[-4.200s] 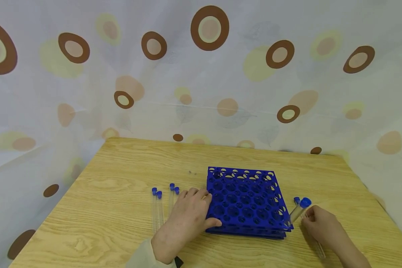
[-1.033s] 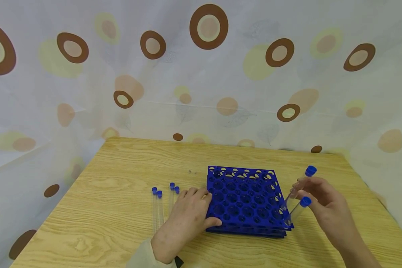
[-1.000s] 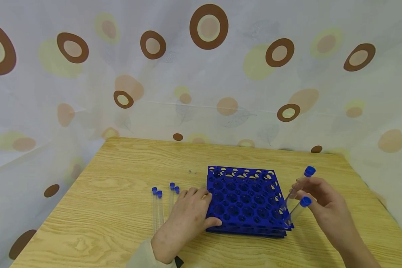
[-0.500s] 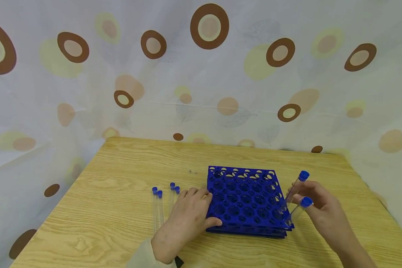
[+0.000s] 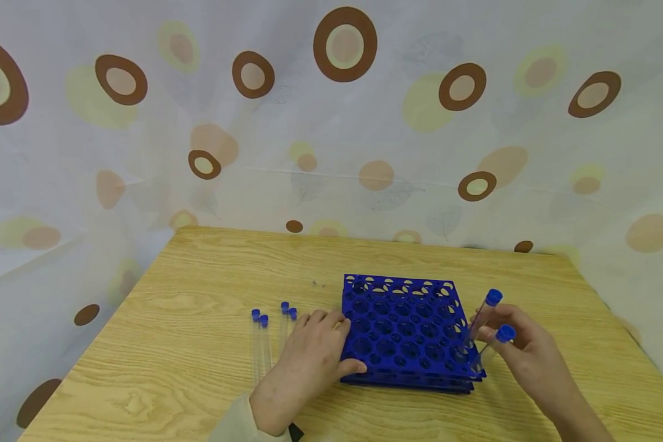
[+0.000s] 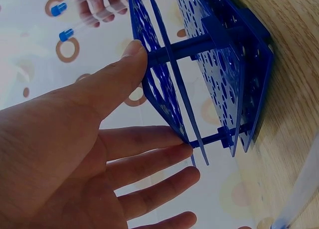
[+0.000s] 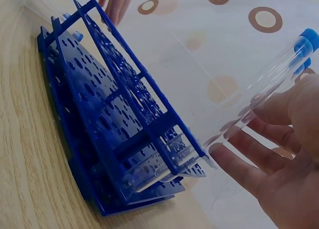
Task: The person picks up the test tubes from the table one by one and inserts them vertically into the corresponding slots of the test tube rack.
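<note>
A blue plastic test tube rack (image 5: 400, 328) stands on the wooden table. My left hand (image 5: 312, 347) rests against its left side, the thumb at the near left corner. In the left wrist view those fingers (image 6: 144, 152) are mostly straight, with tips at the rack's edge. My right hand (image 5: 530, 353) pinches a clear, blue-capped test tube (image 5: 480, 318) between thumb and fingers. Tilted to the right, it has its lower end over the holes near the rack's right edge. A second capped test tube (image 5: 506, 333) leans in the near right corner, in front of the right fingers.
Several blue-capped tubes (image 5: 264, 344) lie left of the rack, partly hidden by the left forearm. Two tiny dark bits (image 5: 315, 283) are on the table (image 5: 221, 264) behind them. A patterned curtain (image 5: 331, 123) hangs behind and at the sides.
My right hand has picked up the tube that lay right of the rack. Over the last second it has moved left and down with it. The left hand has stayed put.
</note>
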A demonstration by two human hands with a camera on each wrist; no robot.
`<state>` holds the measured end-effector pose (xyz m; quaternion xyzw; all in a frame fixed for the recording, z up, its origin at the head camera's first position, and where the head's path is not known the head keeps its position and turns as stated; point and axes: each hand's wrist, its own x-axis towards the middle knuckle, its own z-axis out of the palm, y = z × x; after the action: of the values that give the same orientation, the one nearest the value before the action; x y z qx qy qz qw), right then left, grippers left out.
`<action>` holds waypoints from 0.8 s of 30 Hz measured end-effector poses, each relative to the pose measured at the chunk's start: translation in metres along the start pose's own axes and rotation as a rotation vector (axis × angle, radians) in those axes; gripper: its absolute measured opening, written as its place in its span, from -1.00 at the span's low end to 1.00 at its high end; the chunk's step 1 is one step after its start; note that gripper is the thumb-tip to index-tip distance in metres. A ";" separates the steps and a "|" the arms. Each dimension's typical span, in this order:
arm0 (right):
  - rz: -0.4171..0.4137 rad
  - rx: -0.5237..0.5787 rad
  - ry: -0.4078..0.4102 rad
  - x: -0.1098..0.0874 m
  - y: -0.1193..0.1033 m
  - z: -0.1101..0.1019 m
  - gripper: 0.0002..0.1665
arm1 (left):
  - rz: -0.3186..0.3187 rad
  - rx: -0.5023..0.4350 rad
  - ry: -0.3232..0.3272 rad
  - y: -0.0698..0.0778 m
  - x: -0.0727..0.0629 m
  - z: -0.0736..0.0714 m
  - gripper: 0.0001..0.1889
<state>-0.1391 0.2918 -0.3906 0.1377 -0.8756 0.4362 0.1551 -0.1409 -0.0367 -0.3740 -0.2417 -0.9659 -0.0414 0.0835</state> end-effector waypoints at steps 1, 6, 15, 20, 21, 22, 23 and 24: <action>0.011 -0.015 -0.004 0.000 0.000 0.000 -0.73 | -0.001 -0.001 -0.001 0.000 0.000 0.000 -0.26; 0.022 -0.046 -0.027 -0.001 0.000 0.001 -0.84 | -0.005 0.003 -0.004 0.000 0.000 0.000 -0.26; 0.057 -0.116 -0.015 -0.002 0.002 0.002 -0.88 | 0.002 0.000 0.004 0.000 0.000 0.001 -0.26; 0.039 -0.111 -0.019 -0.002 0.002 0.004 -0.91 | 0.001 0.004 0.006 0.000 0.000 0.001 -0.26; 0.031 -0.105 -0.022 -0.002 0.002 0.004 -0.91 | 0.001 0.004 0.006 0.000 0.000 0.001 -0.26; 0.029 -0.104 -0.024 -0.002 0.002 0.003 -0.91 | 0.001 0.004 0.004 0.000 0.000 0.001 -0.26; 0.025 -0.098 -0.027 -0.002 0.003 0.003 -0.91 | 0.001 0.004 0.002 0.000 0.000 0.001 -0.26; 0.024 -0.093 -0.030 -0.002 0.003 0.003 -0.90 | 0.001 0.004 0.002 0.000 0.000 0.001 -0.26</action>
<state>-0.1390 0.2915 -0.3952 0.1264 -0.8987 0.3948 0.1429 -0.1414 -0.0369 -0.3751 -0.2420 -0.9657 -0.0395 0.0853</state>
